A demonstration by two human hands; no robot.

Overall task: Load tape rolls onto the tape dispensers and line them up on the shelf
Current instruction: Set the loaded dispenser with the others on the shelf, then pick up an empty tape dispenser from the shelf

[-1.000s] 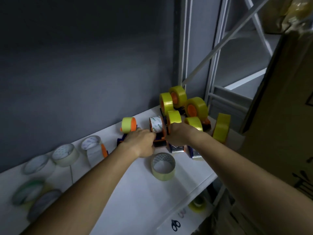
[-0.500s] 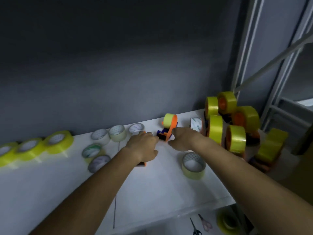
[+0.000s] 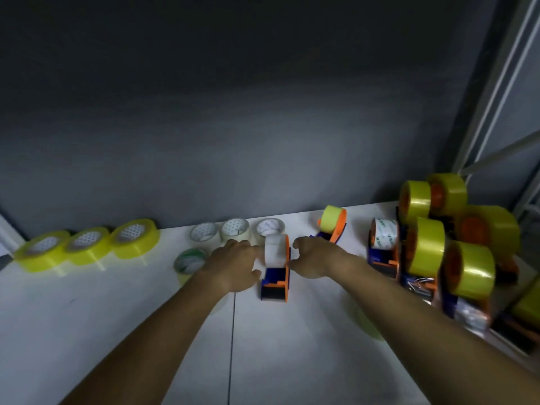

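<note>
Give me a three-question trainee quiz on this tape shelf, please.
1. True or false: the dispenser between the left hand and right hand carries a bright yellow roll.
2. How many yellow rolls lie flat in a row at the far left of the shelf? A two, B three, C five.
3. Fill in: the dispensers' bodies are blue and ____.

Key: 1 false, its roll is whitish. 2 B. 3 orange.
</note>
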